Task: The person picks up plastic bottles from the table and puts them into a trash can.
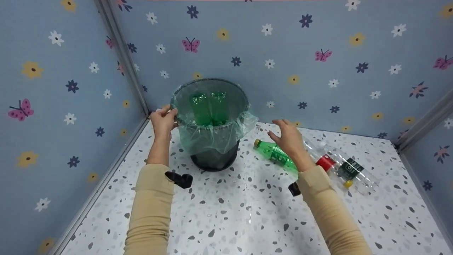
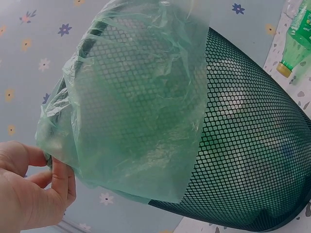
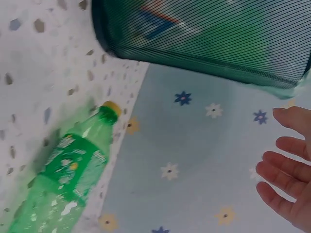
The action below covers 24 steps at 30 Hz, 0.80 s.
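A black mesh waste bin point(image 1: 215, 157) stands on the speckled surface, its rim draped with a thin green plastic bag point(image 1: 200, 136). Inside, two green bottles point(image 1: 201, 109) show through the opening. My left hand point(image 1: 163, 120) pinches the bag and rim at the bin's left side; in the left wrist view, thumb and fingers point(image 2: 60, 179) close on that edge. My right hand point(image 1: 288, 138) hovers right of the bin with fingers spread and nothing in them. Below it lies a green bottle point(image 1: 277, 155) with a yellow cap, partly hidden by the right wrist.
Two clear bottles lie right of my right arm, one with a red label point(image 1: 325, 162), the other with a dark green label point(image 1: 351, 168). A yellow cap point(image 1: 348, 183) is beside them. Flower-patterned walls point(image 1: 262, 46) enclose the back and sides.
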Each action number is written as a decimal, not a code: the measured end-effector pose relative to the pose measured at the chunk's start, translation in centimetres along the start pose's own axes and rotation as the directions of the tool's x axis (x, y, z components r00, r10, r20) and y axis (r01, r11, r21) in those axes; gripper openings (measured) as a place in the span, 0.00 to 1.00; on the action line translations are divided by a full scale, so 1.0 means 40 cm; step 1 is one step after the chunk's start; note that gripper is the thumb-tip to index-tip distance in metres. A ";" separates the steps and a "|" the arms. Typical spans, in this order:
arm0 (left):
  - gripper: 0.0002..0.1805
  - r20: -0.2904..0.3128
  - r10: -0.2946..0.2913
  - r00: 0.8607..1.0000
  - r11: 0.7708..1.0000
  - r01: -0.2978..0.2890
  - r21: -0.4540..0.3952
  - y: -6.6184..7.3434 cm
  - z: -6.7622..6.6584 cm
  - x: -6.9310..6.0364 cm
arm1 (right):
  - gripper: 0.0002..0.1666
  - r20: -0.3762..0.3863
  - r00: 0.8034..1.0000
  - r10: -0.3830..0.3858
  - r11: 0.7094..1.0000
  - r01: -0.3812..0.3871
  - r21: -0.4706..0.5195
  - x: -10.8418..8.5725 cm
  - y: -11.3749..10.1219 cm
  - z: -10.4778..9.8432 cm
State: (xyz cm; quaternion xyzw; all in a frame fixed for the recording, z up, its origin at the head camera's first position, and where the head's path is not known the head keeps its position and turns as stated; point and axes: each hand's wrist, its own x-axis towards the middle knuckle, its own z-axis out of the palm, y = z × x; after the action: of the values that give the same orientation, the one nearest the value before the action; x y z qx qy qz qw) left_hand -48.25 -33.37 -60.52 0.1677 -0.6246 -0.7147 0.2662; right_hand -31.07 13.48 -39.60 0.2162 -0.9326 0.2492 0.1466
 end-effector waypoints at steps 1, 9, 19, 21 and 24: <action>0.27 0.000 0.002 1.000 1.000 -0.002 0.000 0.004 0.000 -0.004 | 0.25 0.021 1.000 0.009 1.000 -0.009 -0.004 -0.006 0.012 0.005; 0.28 0.018 -0.073 0.997 0.997 0.073 0.016 0.139 0.002 -0.106 | 0.28 0.111 0.993 0.049 0.998 -0.045 -0.042 -0.041 0.099 0.049; 0.24 0.008 -0.144 0.990 0.988 0.144 0.049 0.253 0.008 -0.186 | 0.37 0.200 0.974 0.102 0.992 -0.083 -0.099 -0.072 0.177 0.098; 0.24 0.017 -0.132 0.991 0.990 0.131 0.045 0.239 0.006 -0.175 | 0.38 0.212 0.970 0.120 0.987 -0.094 -0.127 -0.076 0.185 0.106; 0.24 0.020 -0.154 0.988 0.988 0.154 0.005 0.261 0.009 -0.191 | 0.38 0.236 0.960 0.151 0.979 -0.112 -0.169 -0.081 0.196 0.118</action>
State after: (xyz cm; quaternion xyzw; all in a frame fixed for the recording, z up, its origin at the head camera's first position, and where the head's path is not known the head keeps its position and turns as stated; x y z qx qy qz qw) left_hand -40.54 -29.39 -50.93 0.2085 -0.6138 -0.7337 0.2036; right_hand -32.79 18.21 -47.90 0.1710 -0.9723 0.1568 0.0282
